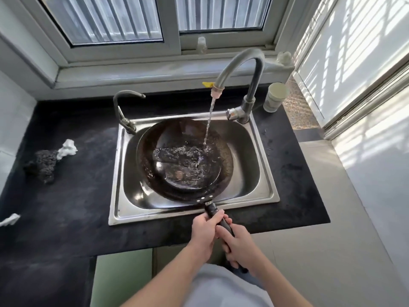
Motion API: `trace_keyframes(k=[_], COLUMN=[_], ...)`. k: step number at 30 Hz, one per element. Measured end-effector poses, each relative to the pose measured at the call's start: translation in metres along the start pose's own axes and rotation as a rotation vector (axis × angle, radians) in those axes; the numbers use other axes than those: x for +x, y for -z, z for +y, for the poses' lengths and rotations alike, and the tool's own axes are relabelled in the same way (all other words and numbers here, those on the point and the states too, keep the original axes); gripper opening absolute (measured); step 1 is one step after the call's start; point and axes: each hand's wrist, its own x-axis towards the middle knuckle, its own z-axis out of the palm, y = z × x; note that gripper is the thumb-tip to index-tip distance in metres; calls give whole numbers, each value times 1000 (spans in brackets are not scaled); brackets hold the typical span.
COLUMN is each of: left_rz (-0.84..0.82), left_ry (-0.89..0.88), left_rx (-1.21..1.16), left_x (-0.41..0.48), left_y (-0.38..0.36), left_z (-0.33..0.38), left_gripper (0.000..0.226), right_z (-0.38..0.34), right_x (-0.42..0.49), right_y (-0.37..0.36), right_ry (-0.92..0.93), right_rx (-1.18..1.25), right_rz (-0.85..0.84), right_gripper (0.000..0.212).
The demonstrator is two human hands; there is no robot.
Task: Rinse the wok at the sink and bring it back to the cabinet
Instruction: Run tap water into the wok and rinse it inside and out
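Note:
A dark wok (155, 173) sits inside the steel sink (263, 173), its black handle (213, 210) sticking out over the sink's front rim. Water runs from the tall faucet (247, 69) into the right side of the wok and pools in its bottom. My left hand (204, 231) is wrapped around the handle close to the wok. Just behind it, my right hand (239, 244) grips the handle's end.
A smaller faucet (124, 107) stands at the sink's back left corner. On the black counter (66, 196) to the left lie a dark scrubber (42, 162) and crumpled white paper (67, 148). A paper cup (275, 96) stands at the back right. Tiled floor lies to the right.

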Motion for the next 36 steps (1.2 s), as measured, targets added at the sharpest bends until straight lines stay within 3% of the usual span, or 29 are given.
trace_keyframes(k=[5,10,16,21,25,28,31,36], left_rz=[-112,-199,-211,-187,-79,3,19,-52], left_ry=[99,127,113,76,33,14,7,70], left_rx=[-140,-183,-127,-33,29,33,-1,-99], left_x=[12,16,14,12,7,6,7,8], left_y=[-12,-26,-31,-24,-15,-4,6,8], left_z=[-1,-2,0,4,9,13,15,12], left_gripper=[12,10,10,9,12,20,15,12], right_z=[0,3,11,13,3,-8,-11,-7], right_x=[4,5,6,12,14,15,19,20], right_y=[5,18,28,31,27,15,6,5], right_ry=[20,75,132,169,43,-39,-9,58], right_rx=[-300,-344,-399,-365,-20,82,7,-369], right_rz=[205,277,266,179,-37,-124,-124,35], right_gripper=[36,37,27,33,34,29,30,36])
